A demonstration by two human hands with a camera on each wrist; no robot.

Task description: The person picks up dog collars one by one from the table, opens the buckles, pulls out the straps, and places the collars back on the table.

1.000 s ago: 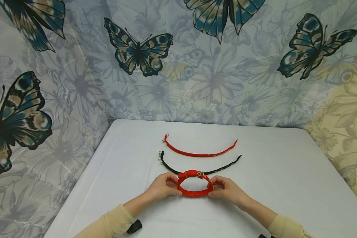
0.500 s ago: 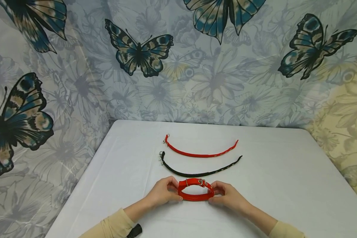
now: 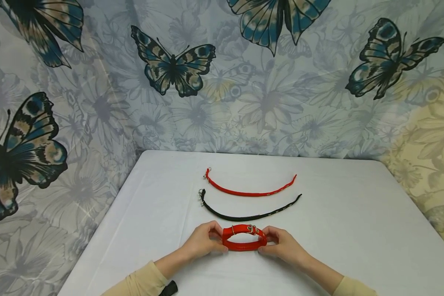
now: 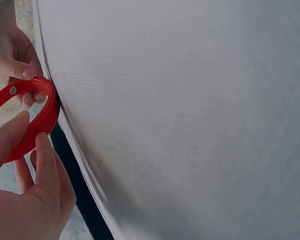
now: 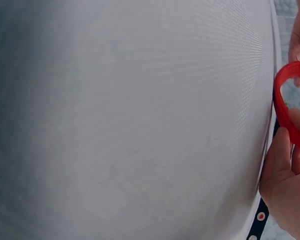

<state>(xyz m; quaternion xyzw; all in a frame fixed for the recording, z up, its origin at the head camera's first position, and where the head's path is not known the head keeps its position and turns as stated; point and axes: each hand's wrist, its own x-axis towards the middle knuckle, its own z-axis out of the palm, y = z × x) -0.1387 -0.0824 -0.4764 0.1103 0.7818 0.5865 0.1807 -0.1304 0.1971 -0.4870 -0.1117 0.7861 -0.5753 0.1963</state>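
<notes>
A red pet collar (image 3: 243, 246), buckled into a loop with its metal buckle on the far side, stands near the front of the white table. My left hand (image 3: 205, 239) pinches its left side between thumb and fingers. On the opposite side my right hand (image 3: 283, 243) grips the loop the same way. Both wrist views show the loop between the two hands; eyelets show along the red strap (image 4: 12, 90) in the left one. Just beyond lies a black collar (image 3: 240, 218), unbuckled and curved. Farther back a second red collar (image 3: 249, 194) lies stretched out in a similar curve.
The white table (image 3: 351, 197) reaches back to a wall of butterfly-and-flower fabric (image 3: 274, 102). A small black object (image 3: 169, 288) shows beside the left sleeve at the front edge.
Both hands have drawn the looped red collar slightly toward the front, away from the black collar it overlapped in view. The two flat collars stay in place.
</notes>
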